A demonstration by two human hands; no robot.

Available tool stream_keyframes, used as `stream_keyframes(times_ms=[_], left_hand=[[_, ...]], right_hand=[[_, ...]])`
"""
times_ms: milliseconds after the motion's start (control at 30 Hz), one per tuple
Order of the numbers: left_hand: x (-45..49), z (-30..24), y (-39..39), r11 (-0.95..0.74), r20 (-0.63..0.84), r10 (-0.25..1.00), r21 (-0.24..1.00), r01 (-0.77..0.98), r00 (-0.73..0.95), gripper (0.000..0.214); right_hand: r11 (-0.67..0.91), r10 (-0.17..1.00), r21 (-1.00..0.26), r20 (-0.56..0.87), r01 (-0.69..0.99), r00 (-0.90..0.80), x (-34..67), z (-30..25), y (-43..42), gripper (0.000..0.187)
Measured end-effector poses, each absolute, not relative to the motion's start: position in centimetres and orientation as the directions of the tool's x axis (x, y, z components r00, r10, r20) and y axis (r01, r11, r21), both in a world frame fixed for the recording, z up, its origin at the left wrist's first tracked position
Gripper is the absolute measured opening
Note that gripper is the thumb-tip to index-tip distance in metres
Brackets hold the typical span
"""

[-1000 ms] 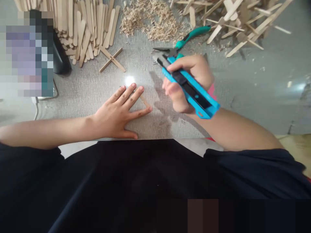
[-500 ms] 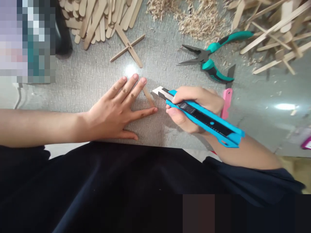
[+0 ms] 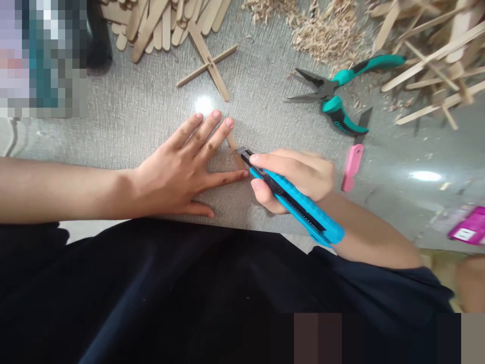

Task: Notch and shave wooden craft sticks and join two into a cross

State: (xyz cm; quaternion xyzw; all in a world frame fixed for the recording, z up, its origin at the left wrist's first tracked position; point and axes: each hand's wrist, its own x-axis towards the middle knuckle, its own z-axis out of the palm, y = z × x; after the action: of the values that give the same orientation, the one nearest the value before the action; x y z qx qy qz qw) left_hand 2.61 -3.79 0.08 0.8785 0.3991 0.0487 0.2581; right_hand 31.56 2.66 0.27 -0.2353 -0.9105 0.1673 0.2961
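Note:
My left hand (image 3: 182,167) lies flat on the table with its fingers spread. Index finger and middle fingertip press on a craft stick (image 3: 235,149), whose middle part shows between them; the rest is partly covered. In my right hand (image 3: 299,174) is a blue utility knife (image 3: 303,205), the fingers closed round its body. Its blade tip rests at the exposed part of the stick, close to my left index fingertip. Beyond my left hand, two craft sticks (image 3: 217,76) lie crossed, one fitted across the other.
Green-handled long-nose pliers (image 3: 326,91) lie spread at the upper right, over the blade of a pink knife (image 3: 353,164). Wood shavings (image 3: 326,35), a pile of craft sticks (image 3: 162,25) and stick assemblies (image 3: 435,60) line the back. A purple packet (image 3: 470,225) is at far right.
My right hand has brought the utility knife down and left, turning it so the blade meets the stick. My left hand stays in place. The view has shifted slightly.

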Motion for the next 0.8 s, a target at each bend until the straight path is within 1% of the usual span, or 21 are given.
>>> stream_keyframes(times_ms=[67, 133, 367, 433, 500, 567, 600, 667, 700, 733, 800], left_hand=[[2.6, 0.4, -3.8, -0.553, -0.142, 0.717, 0.480, 0.681, 0.683, 0.103], [2.6, 0.6, -3.8, -0.558, -0.120, 0.720, 0.483, 0.674, 0.683, 0.100], [2.6, 1.0, -3.5, -0.591, -0.058, 0.711, 0.491, 0.640, 0.701, 0.087], [2.6, 1.1, -3.4, -0.602, -0.074, 0.699, 0.475, 0.641, 0.711, 0.084], [2.6, 1.3, -3.3, -0.612, -0.113, 0.683, 0.451, 0.650, 0.722, 0.080], [2.6, 1.3, -3.3, -0.628, -0.127, 0.674, 0.420, 0.656, 0.727, 0.086], [2.5, 1.4, -3.3, -0.638, -0.117, 0.675, 0.403, 0.656, 0.728, 0.094], [2.5, 1.3, -3.3, -0.640, -0.084, 0.690, 0.393, 0.660, 0.719, 0.110], [2.4, 1.3, -3.3, -0.627, -0.074, 0.702, 0.407, 0.664, 0.708, 0.112], [2.4, 1.3, -3.2, -0.606, -0.071, 0.716, 0.431, 0.669, 0.694, 0.109], [2.5, 1.2, -3.0, -0.557, -0.074, 0.740, 0.488, 0.672, 0.668, 0.095]], right_hand=[[0.828, 0.519, -0.483, 0.464, 0.286, -0.718, 31.4, 0.3, 2.8, 0.030], [0.823, 0.517, -0.498, 0.456, 0.274, -0.725, 31.3, 0.3, 2.8, 0.033], [0.836, 0.496, -0.481, 0.458, 0.263, -0.738, 31.1, 0.5, 2.6, 0.035], [0.806, 0.536, -0.516, 0.430, 0.290, -0.726, 31.2, 0.5, 2.4, 0.034], [0.755, 0.598, -0.558, 0.369, 0.346, -0.711, 31.4, 0.4, 2.2, 0.030], [0.722, 0.633, -0.577, 0.327, 0.383, -0.702, 31.6, 0.1, 2.2, 0.025], [0.729, 0.625, -0.573, 0.337, 0.373, -0.703, 31.7, -0.1, 2.3, 0.023], [0.776, 0.573, -0.547, 0.403, 0.314, -0.713, 31.8, -0.4, 2.8, 0.021], [0.799, 0.542, -0.530, 0.430, 0.284, -0.722, 31.8, -0.6, 3.1, 0.020], [0.818, 0.512, -0.515, 0.450, 0.255, -0.731, 31.8, -0.6, 3.4, 0.019], [0.835, 0.473, -0.507, 0.464, 0.213, -0.749, 31.7, -0.5, 3.9, 0.018]])
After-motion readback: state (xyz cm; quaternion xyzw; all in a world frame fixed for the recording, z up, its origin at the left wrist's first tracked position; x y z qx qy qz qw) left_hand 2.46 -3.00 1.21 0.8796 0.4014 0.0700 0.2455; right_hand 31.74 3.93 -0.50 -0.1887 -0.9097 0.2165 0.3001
